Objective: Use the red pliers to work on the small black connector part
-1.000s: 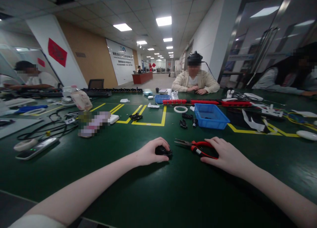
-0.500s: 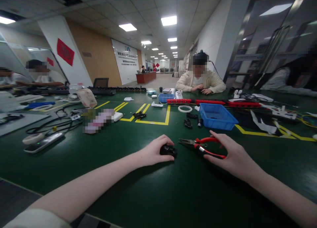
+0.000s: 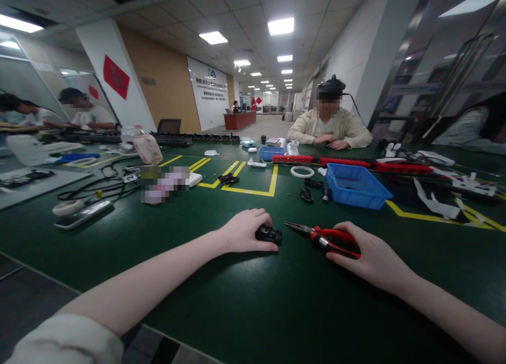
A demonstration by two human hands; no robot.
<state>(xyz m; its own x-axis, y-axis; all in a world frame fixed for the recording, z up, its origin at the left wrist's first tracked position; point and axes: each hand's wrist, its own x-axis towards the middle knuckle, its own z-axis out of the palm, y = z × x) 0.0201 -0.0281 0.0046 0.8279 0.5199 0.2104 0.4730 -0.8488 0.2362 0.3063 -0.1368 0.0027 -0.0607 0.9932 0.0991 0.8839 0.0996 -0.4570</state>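
My left hand is closed around a small black plastic part, whose exact kind I cannot make out; fingers cover its left side. To the right, my right hand grips the red and black handles of long-nose pliers. Their jaws are nearly closed and point left toward the black part, with a narrow gap between the two. Nothing shows between the jaws. Both hands rest at or just above the green table.
Beyond the pliers sits a blue bin, with small black parts and a white ring to its left. A phone-like device and black cables lie left. Across the table sits a person.
My right hand has squeezed the plier handles closer together, and the jaws have closed. My left hand keeps its hold on the black part. The whole view has shifted slightly.
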